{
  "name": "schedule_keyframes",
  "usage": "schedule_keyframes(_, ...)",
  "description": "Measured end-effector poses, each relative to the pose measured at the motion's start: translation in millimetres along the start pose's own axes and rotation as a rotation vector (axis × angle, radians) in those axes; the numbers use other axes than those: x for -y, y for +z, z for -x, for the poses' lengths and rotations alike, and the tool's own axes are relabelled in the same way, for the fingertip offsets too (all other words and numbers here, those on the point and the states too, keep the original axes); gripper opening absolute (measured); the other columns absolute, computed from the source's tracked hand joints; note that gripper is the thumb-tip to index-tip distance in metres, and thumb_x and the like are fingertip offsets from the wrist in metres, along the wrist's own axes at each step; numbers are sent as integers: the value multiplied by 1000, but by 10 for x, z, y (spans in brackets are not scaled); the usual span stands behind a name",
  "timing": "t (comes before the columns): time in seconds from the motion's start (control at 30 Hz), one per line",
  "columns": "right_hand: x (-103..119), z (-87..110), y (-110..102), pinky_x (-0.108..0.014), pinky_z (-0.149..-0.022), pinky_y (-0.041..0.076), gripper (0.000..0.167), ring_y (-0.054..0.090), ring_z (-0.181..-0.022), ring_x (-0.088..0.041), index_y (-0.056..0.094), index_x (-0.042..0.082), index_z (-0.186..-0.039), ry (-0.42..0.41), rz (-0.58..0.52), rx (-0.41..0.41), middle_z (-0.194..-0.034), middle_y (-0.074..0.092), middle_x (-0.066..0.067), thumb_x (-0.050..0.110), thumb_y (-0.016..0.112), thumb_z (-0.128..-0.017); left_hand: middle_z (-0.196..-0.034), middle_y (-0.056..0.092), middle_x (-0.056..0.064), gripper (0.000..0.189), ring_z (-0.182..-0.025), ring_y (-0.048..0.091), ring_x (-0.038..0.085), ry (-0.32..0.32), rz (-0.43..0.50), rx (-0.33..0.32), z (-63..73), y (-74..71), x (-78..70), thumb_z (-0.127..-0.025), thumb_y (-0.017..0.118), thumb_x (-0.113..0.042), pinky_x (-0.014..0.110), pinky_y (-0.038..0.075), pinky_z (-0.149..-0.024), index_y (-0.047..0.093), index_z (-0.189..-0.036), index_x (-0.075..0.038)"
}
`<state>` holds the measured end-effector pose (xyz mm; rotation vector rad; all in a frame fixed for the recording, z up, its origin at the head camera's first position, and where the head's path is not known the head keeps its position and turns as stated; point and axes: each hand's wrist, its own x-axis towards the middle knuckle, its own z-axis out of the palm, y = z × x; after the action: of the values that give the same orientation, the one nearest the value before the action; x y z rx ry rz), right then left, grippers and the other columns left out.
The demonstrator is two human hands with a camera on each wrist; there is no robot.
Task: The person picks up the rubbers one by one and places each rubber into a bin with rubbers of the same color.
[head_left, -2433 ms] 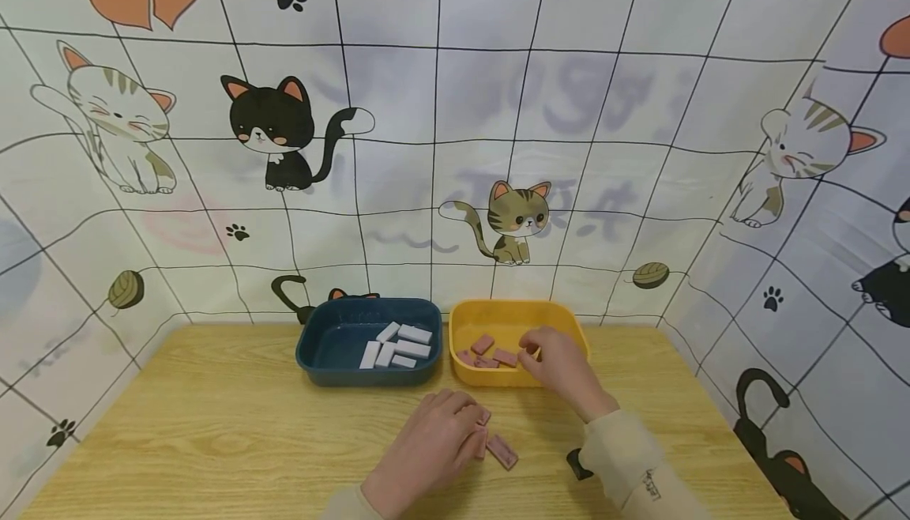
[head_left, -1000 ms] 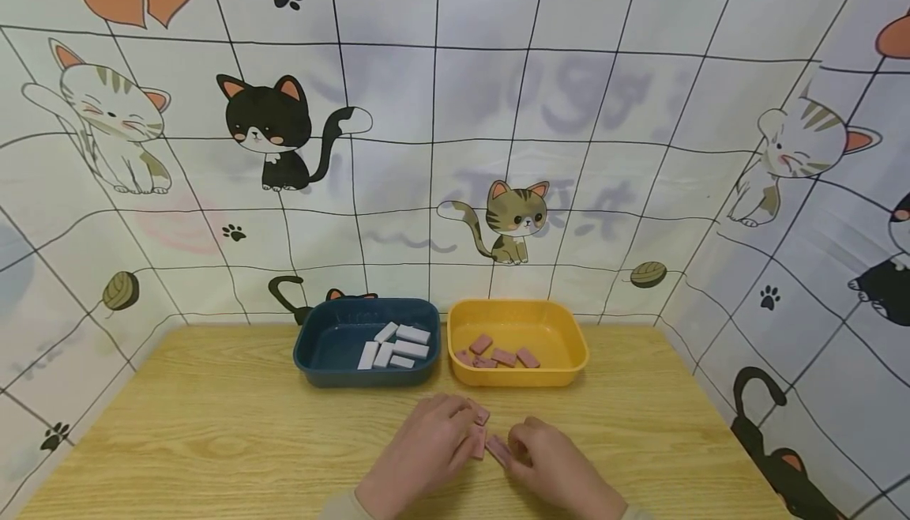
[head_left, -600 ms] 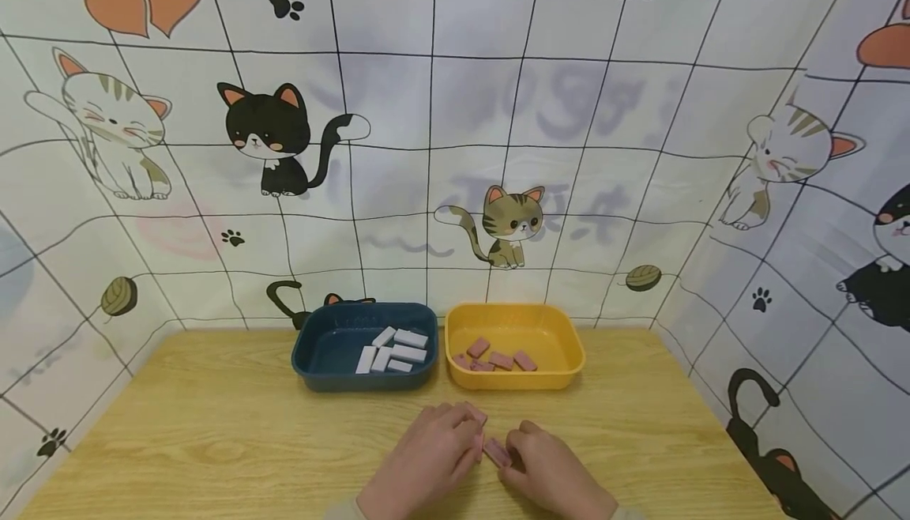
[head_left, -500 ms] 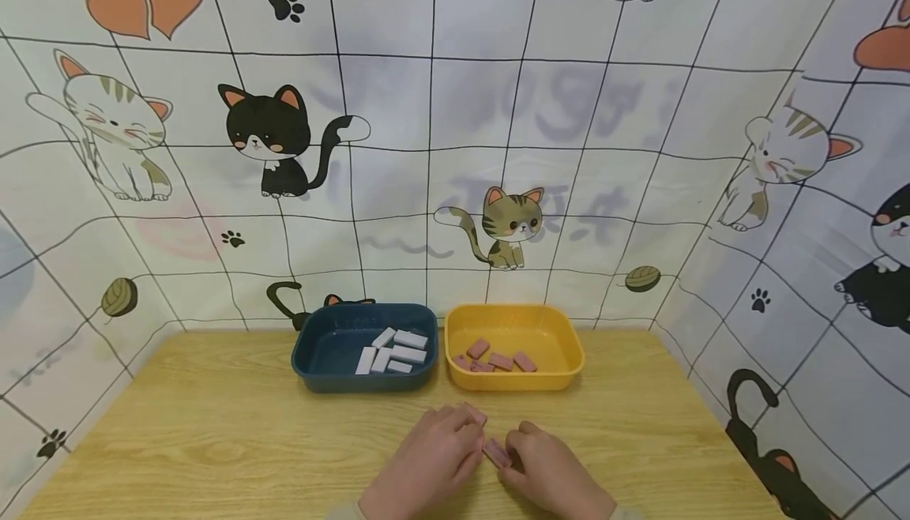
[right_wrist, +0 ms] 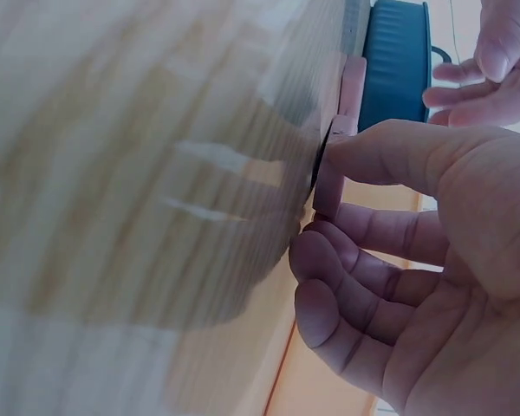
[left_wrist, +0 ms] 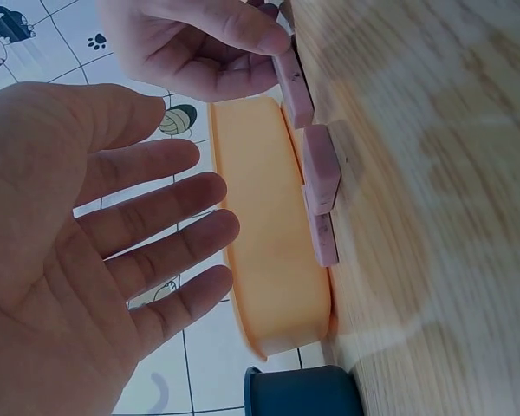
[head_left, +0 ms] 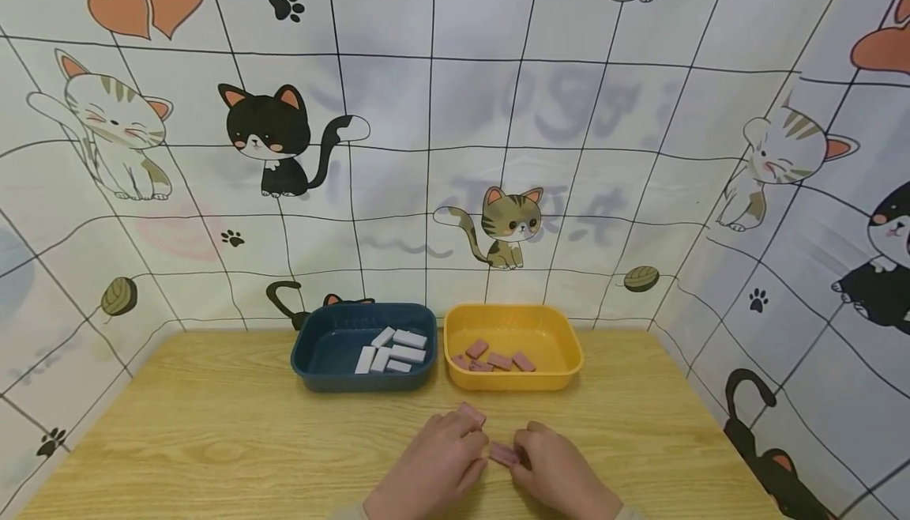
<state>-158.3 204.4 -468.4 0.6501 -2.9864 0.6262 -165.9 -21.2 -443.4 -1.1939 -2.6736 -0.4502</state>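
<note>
Thumb and fingers of my right hand (head_left: 562, 469) pinch one end of a small pink rectangular block (head_left: 502, 454), low over the table; in the right wrist view a dark gap shows along the underside of this block (right_wrist: 329, 178). Just left of it, my left hand (head_left: 434, 461) hovers with its fingers loosely extended, and the left wrist view shows its palm bare. Beyond its fingertips another pink block (head_left: 472, 413) lies on the wood. A pink block (left_wrist: 322, 169) and one behind it (left_wrist: 322, 238) line up beyond the pinched one in the left wrist view.
Behind the hands stands a yellow tray (head_left: 562, 380) with several pink blocks (head_left: 500, 361) inside. Beside it on the left, a dark blue tray (head_left: 323, 382) contains several white blocks (head_left: 408, 353). A cat-patterned cloth (head_left: 384, 188) hangs around the wooden table (head_left: 235, 433).
My right hand has come from the yellow tray, leaving a pink block there, to pinch the block on the table. That block has turned flatter across the view. My left hand has shifted slightly right.
</note>
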Motion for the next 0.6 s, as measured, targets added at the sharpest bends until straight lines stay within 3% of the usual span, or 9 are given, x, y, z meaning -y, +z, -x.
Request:
schedule_keyframes(0.27,-104,52,-80,-24,-55,39,17,40,-61,-3,65,16,-77,61,-18,-30,-72,47,8,18,79,-87,-102,57,-9,8,-90,51,7,46,-39,-38,-9,46,-17,-94,74,-24,27,47,-74,72,-97,-16)
schedule_keyframes(0.6,-136,51,-241,-22,-56,40,18,42,-62,-5,66,17,-76,137,-31,-139,-74,49,7,16,80,-88,-98,56,-10,7,-91,50,7,49,-27,-60,-33,60,-50,-94,75,-23,26,45,-72,71,-96,-18)
